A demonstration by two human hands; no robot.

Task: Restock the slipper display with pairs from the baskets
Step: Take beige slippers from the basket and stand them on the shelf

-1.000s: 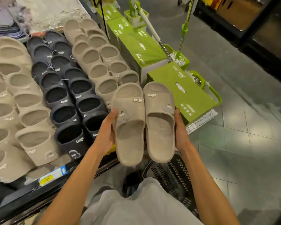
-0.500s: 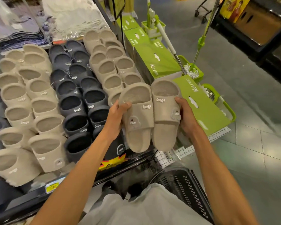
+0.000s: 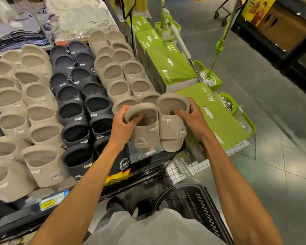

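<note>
Right, I have one beige slipper in each of my hands, at the front end of the beige column (image 3: 117,75) on the right side of the display shelf (image 3: 148,167). My left hand (image 3: 124,124) grips the left slipper (image 3: 147,137) by the arch of its strap, fingers hooked down into the opening. My right hand (image 3: 193,117) holds the right slipper (image 3: 171,128) the same way, fingers curled inside the mouth of the strap. I hold them by the straps because that is the stiffest part, and it lets me tip each one up on its toe and steer it into line.

The two touch side by side, openings tilted up and away from me like the pairs behind them. I judge that is why I carry them so: the rows all overlap, each pair leaning on the next, and this pair should close the front of its column. Whether the toes already rest on the shelf I cannot tell.

Both slippers are thick, soft-looking foam in a matt sandy beige, with a wide rounded strap. Each strap bears small raised white lettering and a cloud-shaped badge lower down. They match the column I am filling, not the dark navy rows (image 3: 74,112) just to the left.

The black basket (image 3: 189,200) stands on the floor by my legs; what it holds is hidden. Green boxes (image 3: 210,114) lie close on the right, so I would keep the right slipper tucked in against its mate.
</note>
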